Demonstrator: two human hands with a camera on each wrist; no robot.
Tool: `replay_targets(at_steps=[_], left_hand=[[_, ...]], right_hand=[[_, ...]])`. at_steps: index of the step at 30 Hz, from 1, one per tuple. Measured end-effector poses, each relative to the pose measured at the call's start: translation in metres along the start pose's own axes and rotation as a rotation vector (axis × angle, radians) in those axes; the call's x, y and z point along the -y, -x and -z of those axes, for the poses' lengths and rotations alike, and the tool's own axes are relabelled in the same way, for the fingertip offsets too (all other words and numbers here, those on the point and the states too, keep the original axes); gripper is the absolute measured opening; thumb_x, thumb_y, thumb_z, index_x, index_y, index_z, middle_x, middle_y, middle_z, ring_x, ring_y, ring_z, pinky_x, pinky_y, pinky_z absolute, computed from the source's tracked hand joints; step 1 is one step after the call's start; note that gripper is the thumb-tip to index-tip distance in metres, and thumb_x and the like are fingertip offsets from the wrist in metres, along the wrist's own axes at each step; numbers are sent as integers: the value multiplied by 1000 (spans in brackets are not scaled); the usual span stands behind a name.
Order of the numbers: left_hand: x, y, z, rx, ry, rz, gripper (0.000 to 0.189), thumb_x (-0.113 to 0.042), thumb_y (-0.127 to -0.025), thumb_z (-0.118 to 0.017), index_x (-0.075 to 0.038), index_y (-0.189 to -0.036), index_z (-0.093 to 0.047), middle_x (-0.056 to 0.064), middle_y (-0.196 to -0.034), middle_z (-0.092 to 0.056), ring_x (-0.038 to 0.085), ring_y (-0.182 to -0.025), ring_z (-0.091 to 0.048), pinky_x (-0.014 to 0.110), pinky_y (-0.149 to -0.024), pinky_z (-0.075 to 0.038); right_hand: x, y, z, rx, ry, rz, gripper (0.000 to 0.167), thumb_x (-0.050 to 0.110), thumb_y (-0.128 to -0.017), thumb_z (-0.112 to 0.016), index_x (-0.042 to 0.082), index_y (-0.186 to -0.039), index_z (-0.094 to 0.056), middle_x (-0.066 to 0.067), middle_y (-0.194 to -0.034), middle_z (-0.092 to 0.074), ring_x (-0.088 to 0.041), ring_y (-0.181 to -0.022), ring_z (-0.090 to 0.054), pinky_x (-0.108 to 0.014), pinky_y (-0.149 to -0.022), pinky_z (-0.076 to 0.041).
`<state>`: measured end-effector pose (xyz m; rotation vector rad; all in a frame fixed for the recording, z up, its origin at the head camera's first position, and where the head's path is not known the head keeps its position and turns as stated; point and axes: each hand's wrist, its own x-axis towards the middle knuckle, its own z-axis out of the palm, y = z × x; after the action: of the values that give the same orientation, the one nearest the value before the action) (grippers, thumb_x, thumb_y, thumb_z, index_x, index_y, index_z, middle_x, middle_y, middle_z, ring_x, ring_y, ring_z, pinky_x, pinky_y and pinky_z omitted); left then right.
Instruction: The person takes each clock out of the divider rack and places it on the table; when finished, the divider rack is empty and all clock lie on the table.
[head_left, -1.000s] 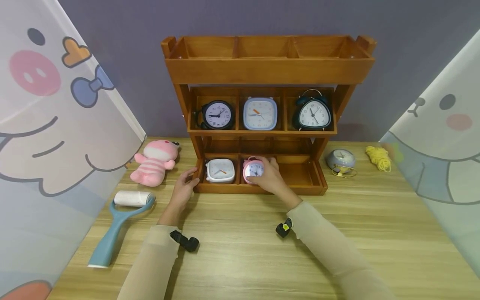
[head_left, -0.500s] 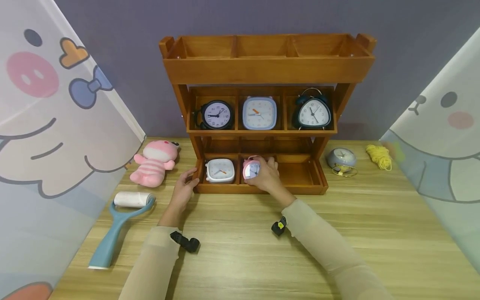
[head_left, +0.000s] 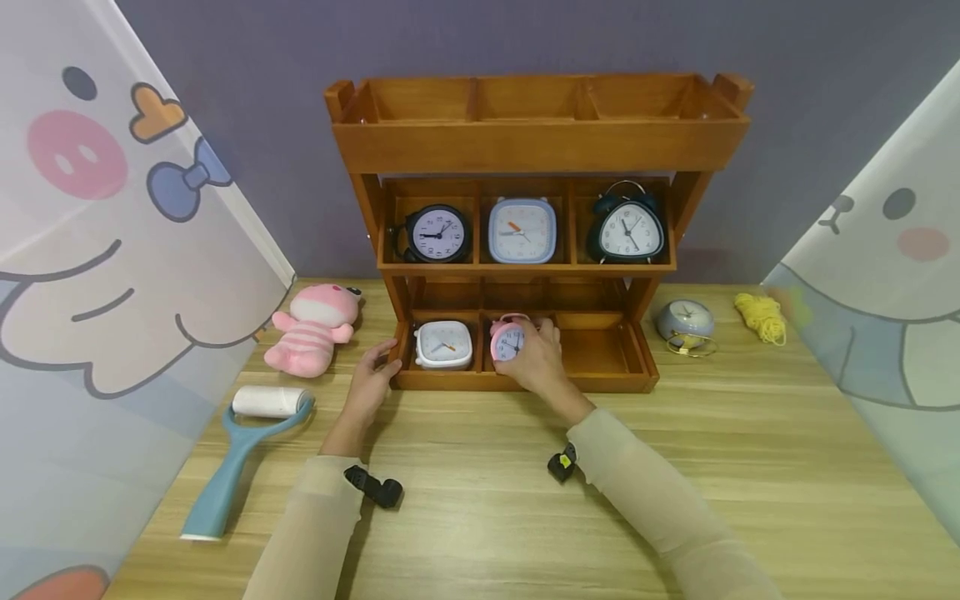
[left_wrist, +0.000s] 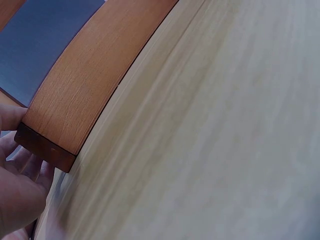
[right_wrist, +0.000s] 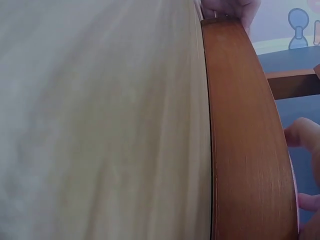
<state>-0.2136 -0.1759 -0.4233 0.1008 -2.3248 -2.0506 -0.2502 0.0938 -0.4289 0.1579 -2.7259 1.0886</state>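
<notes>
In the head view a wooden shelf with three tiers of compartments stands at the back of the table. My left hand holds its lower left corner. The left wrist view shows the thumb over the front rail and the fingers around its end. My right hand grips a pink alarm clock from the right, in the bottom middle compartment; the hand hides the clock's right side. A white alarm clock sits in the bottom left compartment. In the right wrist view only some right fingers show behind the rail.
The middle tier holds a black clock, a blue-rimmed clock and a dark-green twin-bell clock. A grey clock and yellow yarn lie right. A pink plush toy and lint roller lie left.
My right hand has shifted slightly around the pink alarm clock, and the clock's face is tilted a little differently. My left hand stays at the shelf corner.
</notes>
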Motion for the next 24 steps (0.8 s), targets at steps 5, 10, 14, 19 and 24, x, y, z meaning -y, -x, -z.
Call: replay_targets(at_steps=[5, 10, 14, 19, 24], left_hand=[[0, 1, 0, 0, -1, -2, 45, 4, -96, -50, 12, -140, -41, 28, -145, -31, 37, -128, -34, 41, -101, -31], [-1, 1, 0, 0, -2, 3, 45, 4, -97, -50, 11, -140, -41, 28, -145, -30, 37, -128, -33, 41, -101, -31], [0, 0, 1, -1, 0, 5, 45, 4, -97, -49, 11, -140, -41, 28, -146, -29, 37, -129, -33, 41, -101, -31], [-1, 0, 1, 3, 4, 12, 45, 4, -97, -50, 12, -140, -41, 28, -146, -29, 38, -129, -32, 43, -102, -30], [-3, 1, 0, 2, 7, 16, 44, 4, -97, -50, 11, -140, -42, 27, -146, -29, 37, -130, -32, 43, -103, -30]], right_hand=[[-3, -1, 5, -44, -43, 17, 81, 29, -64, -88, 7, -134, -55, -22, -124, -41, -35, -113, -35, -49, -87, -42], [-2, 0, 18, -74, -75, 29, 83, 30, -64, -89, 6, -135, -53, -22, -127, -39, -35, -114, -34, -50, -86, -43], [2, 3, 33, -74, -84, 32, 85, 29, -63, -90, 6, -137, -53, -19, -129, -39, -34, -116, -33, -51, -88, -43], [6, 10, 57, -10, -81, 28, 87, 29, -65, -89, 8, -141, -51, -19, -134, -36, -34, -120, -32, -54, -88, -44], [-1, 17, 84, 70, -64, 40, 88, 29, -68, -87, 9, -144, -47, -19, -138, -32, -37, -121, -33, -58, -88, -43]])
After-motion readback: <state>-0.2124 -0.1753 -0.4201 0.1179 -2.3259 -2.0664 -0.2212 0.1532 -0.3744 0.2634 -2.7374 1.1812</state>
